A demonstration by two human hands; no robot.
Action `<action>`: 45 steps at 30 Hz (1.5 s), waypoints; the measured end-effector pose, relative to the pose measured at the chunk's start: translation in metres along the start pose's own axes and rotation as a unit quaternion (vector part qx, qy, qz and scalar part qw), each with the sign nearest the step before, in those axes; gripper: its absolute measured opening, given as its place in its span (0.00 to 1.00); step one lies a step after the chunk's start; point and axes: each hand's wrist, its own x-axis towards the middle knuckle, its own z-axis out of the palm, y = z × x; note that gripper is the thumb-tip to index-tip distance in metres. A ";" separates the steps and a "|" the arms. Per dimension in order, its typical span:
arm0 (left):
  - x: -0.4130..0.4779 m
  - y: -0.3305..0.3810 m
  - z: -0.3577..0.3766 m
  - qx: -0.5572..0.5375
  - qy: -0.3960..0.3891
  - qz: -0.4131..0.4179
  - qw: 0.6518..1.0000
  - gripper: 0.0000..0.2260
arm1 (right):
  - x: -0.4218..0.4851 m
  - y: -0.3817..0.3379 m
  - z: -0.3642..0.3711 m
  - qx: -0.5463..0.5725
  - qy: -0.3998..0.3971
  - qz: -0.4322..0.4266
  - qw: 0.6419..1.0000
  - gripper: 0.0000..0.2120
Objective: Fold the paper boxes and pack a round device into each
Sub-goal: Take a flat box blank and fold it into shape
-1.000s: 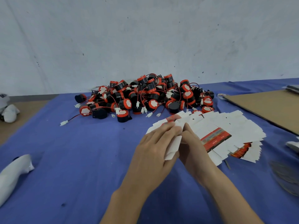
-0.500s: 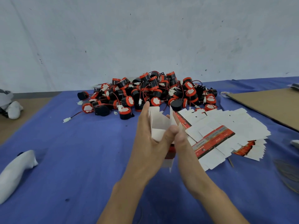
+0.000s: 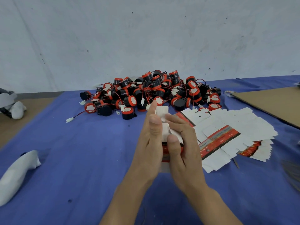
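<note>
Paper box [image 3: 165,125], clasped between both hands' fingers [image 3: 177,122]

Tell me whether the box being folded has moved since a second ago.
Yes. The paper box, held in both hands, has risen from flat beside the fanned stack of flat boxes to upright above the blue cloth.

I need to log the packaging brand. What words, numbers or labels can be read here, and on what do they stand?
"Genuine Parts", faint and only likely: on the red band of the flat box blank atop the spread stack.
Other small print on that band: too blurred to read.
Box held between the left hand and right hand: no readable text.
Labels on the round devices: no text can be made out.
</note>
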 end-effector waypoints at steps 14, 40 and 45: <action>-0.002 0.008 -0.002 0.029 0.008 0.057 0.998 0.21 | 0.003 -0.004 -0.001 0.034 -0.010 0.040 0.999 0.29; 0.010 0.009 -0.020 -0.133 -0.085 -0.163 0.974 0.19 | 0.013 0.004 -0.015 -0.069 -0.030 0.000 0.997 0.16; 0.010 0.009 -0.022 -0.049 -0.076 -0.141 0.986 0.13 | 0.012 0.004 -0.016 -0.085 -0.063 -0.005 0.994 0.34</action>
